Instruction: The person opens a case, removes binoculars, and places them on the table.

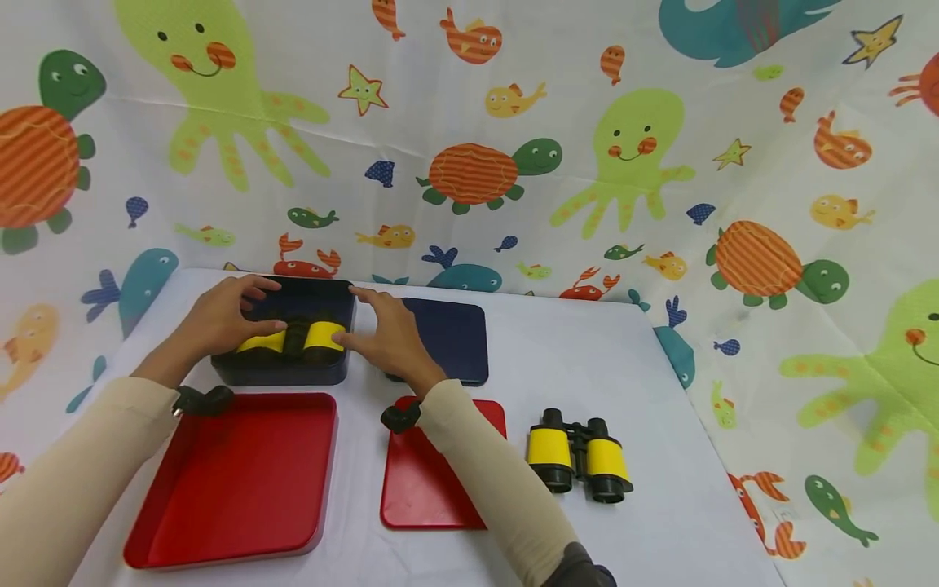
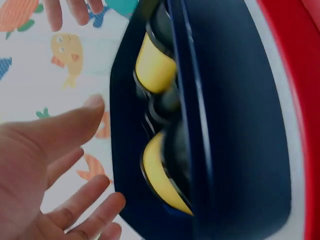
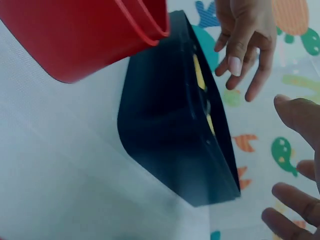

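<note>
A pair of black and yellow binoculars (image 1: 323,335) lies inside the dark blue box (image 1: 282,374) at the back left. Over the box's left side hovers my left hand (image 1: 220,316), fingers spread and grasping nothing. At the opposite side is my right hand (image 1: 387,330), its thumb overlapping the right barrel in the head view. Both wrist views show loosely bent, separated fingers, with the left hand (image 2: 65,165) and the right hand (image 3: 300,175) apart from the box walls. From the right wrist, only slivers of yellow show past the box wall.
In front of the dark box stands an open red box (image 1: 242,481). A dark blue lid (image 1: 455,334) lies to its right, and a red lid (image 1: 433,481) lies partly under my right forearm. Another pair of binoculars (image 1: 607,458) rests farther right on the white table (image 1: 660,522).
</note>
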The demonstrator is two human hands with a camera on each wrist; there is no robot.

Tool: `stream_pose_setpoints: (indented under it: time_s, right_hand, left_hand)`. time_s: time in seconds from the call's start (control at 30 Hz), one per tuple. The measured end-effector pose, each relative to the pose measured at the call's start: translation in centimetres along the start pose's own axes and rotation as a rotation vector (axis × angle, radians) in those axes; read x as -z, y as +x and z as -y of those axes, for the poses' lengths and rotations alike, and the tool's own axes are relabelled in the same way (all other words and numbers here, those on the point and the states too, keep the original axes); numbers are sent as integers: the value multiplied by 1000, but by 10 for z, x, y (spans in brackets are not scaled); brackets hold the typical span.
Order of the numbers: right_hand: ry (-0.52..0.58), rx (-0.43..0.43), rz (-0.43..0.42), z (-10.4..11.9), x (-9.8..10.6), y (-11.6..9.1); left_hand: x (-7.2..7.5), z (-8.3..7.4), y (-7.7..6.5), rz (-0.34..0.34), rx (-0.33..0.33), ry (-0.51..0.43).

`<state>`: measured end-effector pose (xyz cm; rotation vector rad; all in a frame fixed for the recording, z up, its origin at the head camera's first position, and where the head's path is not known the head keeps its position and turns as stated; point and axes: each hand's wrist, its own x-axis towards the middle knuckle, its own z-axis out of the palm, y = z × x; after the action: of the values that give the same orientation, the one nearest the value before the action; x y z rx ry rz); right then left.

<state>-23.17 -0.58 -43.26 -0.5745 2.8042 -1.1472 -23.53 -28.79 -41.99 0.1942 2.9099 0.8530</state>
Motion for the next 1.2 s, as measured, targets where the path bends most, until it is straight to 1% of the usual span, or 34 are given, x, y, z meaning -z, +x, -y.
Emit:
stream_pose_setpoints:
  time_s: [0.13, 0.23, 0.4, 0.53, 0.73, 1.03, 1.13, 1.2]
  right_hand:
    - [-35, 24, 61, 1, -11, 9]
    - [-75, 44, 91, 1, -19, 16]
    - [-157, 74, 122, 4, -28, 26]
    - [-183, 71, 144, 7, -35, 32]
    - [-266, 80, 164, 10, -43, 37]
    - [-265, 42, 149, 11, -49, 43]
    - [-299, 46, 166, 13, -49, 46]
    - [-323, 54, 177, 15, -49, 48]
  left_hand:
    - [1, 9, 1, 42, -2, 34]
    - [1, 13, 1, 57, -6, 54]
    - [-2, 15, 1, 65, -42, 57]
    - [-3, 14, 0, 77, -61, 49]
    - [-2, 14, -4, 116, -73, 29]
    - [-6, 18, -7, 83, -57, 52]
    - [-4, 18, -9, 99, -74, 71]
    - [0, 18, -10, 125, -90, 82]
